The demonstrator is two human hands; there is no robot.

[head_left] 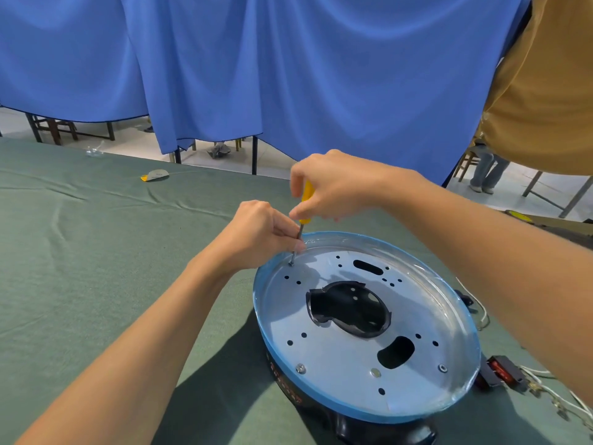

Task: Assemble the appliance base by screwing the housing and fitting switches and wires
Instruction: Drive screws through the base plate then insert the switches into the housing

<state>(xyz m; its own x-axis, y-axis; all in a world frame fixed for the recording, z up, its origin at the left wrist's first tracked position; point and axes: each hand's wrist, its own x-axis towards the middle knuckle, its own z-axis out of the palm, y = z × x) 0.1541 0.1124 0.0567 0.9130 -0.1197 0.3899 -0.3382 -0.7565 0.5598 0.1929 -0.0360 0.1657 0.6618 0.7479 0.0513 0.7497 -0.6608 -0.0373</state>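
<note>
The round appliance base [385, 431] sits on the green-covered counter [96, 252], close to the person and right of centre, with its metal plate [337, 358] facing up inside a blue rim. The right hand [333, 184] is curled round the yellow handle of a screwdriver [307, 191], which stands nearly upright. Its tip meets a screw [292, 262] at the far left edge of the plate. The left hand [260, 232] pinches the screwdriver's thin shaft between its fingertips, just above the screw, with the other fingers curled in. 2 more screws [300, 368] sit in the near part of the plate, 1 to each side. A black switch with a red rocker [500, 370] lies on the counter just beside the base's right edge, joined to white wires [545, 390] that trail off to the right. A blue curtain [288, 75] hangs behind the counter.
</note>
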